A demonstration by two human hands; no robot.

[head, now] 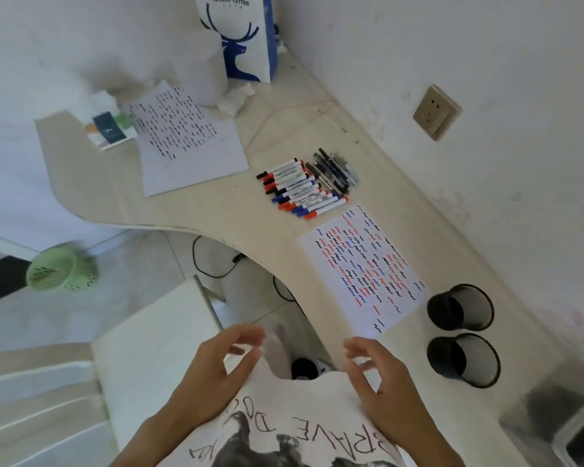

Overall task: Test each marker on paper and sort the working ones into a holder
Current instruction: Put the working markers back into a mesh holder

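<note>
Markers lie in a tight row on the pale, smooth surface, white barrels with red, blue and black caps; I cannot count them exactly, but I make out over a dozen. Just beside them sits a smaller heap of dark pens. I see two sheets of paper: the near sheet, next to the markers, is covered in short red, blue and black squiggles, and the far sheet carries dark squiggles only. Two round black mesh holders stand side by side near the wall, just beyond the near sheet's corner. A white and blue paper bag with a deer print stands at the far end. My left hand and right hand hover over my lap, well apart from the markers, fingers loosely curled, holding nothing.
</note>
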